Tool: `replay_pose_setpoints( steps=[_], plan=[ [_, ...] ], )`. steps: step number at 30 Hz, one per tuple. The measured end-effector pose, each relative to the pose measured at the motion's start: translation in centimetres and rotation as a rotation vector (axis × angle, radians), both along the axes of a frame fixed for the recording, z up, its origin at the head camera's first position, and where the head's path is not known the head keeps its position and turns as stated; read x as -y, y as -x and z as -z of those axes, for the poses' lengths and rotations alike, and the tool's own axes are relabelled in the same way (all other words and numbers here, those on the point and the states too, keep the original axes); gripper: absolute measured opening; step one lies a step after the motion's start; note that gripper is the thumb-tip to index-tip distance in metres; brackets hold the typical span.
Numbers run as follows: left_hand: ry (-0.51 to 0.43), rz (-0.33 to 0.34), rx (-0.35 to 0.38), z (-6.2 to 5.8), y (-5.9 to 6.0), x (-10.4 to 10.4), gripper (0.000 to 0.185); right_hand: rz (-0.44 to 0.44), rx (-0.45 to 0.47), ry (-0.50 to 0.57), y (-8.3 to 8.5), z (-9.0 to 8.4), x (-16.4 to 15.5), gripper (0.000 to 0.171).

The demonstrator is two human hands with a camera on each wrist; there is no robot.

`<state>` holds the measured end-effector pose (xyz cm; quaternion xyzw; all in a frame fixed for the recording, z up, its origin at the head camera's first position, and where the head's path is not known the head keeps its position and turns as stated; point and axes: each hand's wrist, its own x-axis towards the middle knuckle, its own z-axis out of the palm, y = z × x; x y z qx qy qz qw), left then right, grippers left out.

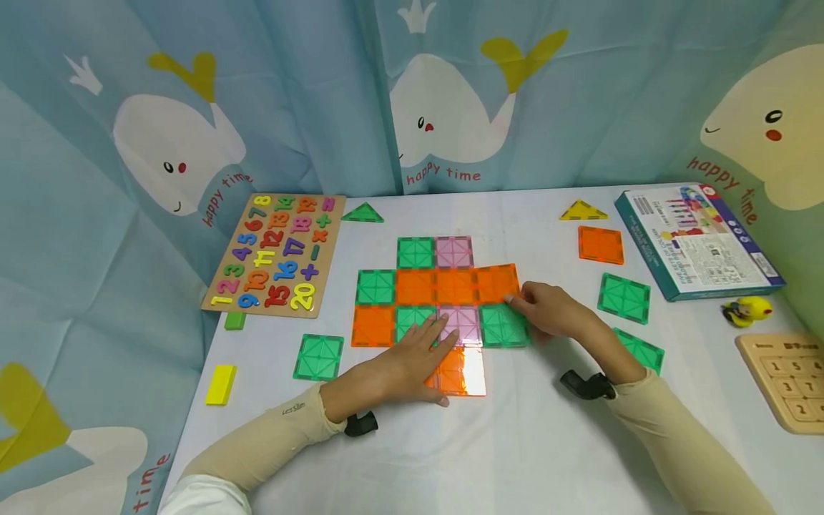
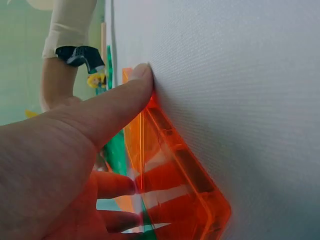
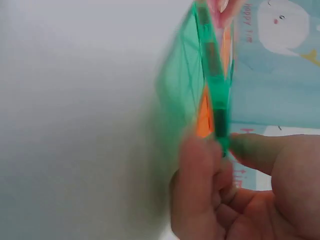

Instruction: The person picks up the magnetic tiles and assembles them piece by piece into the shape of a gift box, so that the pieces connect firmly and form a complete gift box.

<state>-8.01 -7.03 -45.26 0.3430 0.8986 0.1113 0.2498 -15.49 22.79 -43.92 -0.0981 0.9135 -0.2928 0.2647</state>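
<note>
Left hand lies flat, fingers straight, pressing the orange tile at the near edge of the flat tile patch mid-table. Right hand pinches the edge of the green tile at the patch's right side, thumb and fingers closed narrow on it, the tile touching the orange row.

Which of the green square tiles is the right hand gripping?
The green tile at the right end of the layout's bottom row, beside the pink tile. The right hand pinches its right edge; the other green squares lie untouched.
</note>
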Motion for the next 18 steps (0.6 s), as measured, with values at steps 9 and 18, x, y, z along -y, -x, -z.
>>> replay_pose_setpoints(
  steps=[9, 18],
  plan=[
    [0.013, 0.012, -0.041, 0.0, 0.0, -0.1, 0.111, 0.100, 0.061, 0.299, -0.2, 0.4, -0.4, 0.042],
    [0.028, 0.065, -0.162, -0.2, -0.3, 0.3, 0.106, 0.097, 0.055, 0.410, 0.1, -0.2, 0.7, 0.039]
  ],
)
